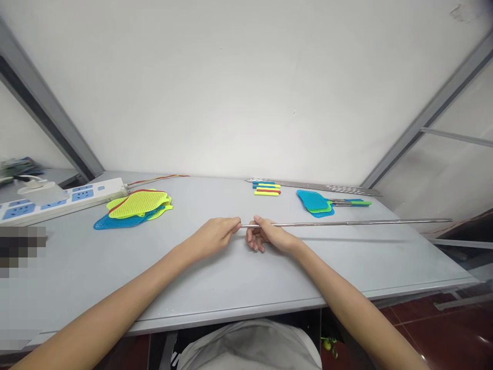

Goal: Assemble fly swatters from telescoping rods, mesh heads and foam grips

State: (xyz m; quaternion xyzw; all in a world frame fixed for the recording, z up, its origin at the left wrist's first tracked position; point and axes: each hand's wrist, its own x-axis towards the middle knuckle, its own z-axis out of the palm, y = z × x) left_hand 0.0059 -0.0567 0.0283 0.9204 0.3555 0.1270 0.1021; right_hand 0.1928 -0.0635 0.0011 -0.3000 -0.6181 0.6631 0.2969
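Observation:
A long, thin telescopic metal rod stretches to the right above the grey table, its shadow falling on the surface below. My left hand is closed around the rod's left end, with the fingertips hiding the tip. Close beside it, my right hand has its thumb laid along the rod and its fingers loosely curled underneath. Behind my hands lie several coloured handle sleeves in blue, yellow and red. To their right are fly swatters with blue and green heads, stacked together with their rods folded short.
Loose yellow and blue fly swatter heads are piled at the left. Beyond them sits a white power strip with a plug in it. A bundle of metal rods lies along the back wall. The table's front edge runs beneath my forearms.

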